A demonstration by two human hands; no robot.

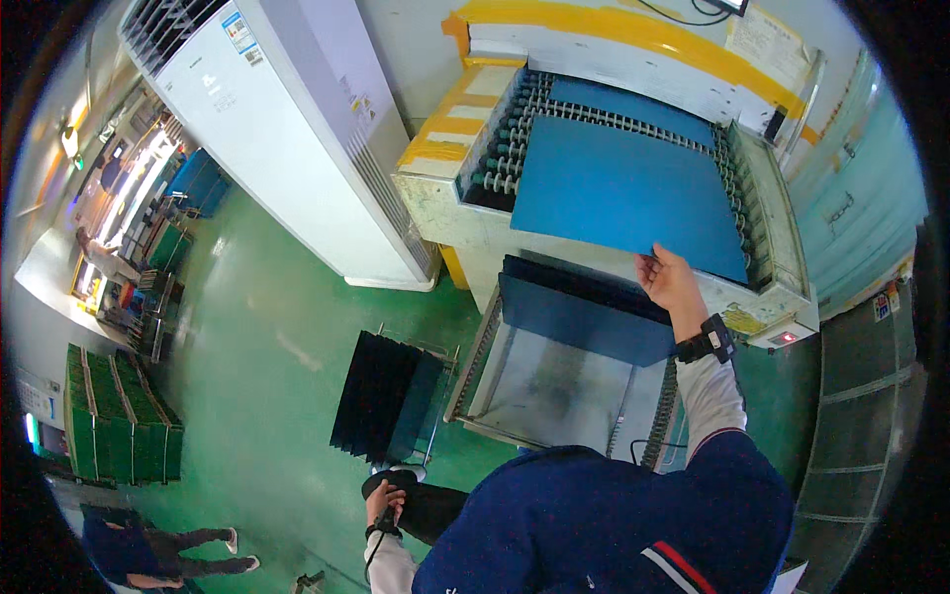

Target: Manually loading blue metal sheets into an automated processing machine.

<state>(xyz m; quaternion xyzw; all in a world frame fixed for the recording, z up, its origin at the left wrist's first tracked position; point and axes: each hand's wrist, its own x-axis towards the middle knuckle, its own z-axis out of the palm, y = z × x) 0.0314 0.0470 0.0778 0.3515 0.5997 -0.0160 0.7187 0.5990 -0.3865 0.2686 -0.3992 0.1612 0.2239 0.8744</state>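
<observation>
My right hand (pixel 669 280) is raised and pinches the near edge of a large blue panel (pixel 618 193) that lies on the roller bed of a white and yellow machine (pixel 450 213). A black band sits on that wrist. Below the machine's edge stands a metal rack cart (pixel 554 391) holding another blue panel (pixel 584 319) upright at its far side. My left hand (pixel 384 507) hangs low by my side, closed on a small black object with a cord. My blue jacket fills the lower middle.
A tall white cabinet unit (pixel 297 129) stands left of the machine. A rack of dark panels (pixel 381 396) sits on the green floor (pixel 267 337). Green stacked crates (pixel 119 416) are at far left, and another person (pixel 158 554) stands at the lower left.
</observation>
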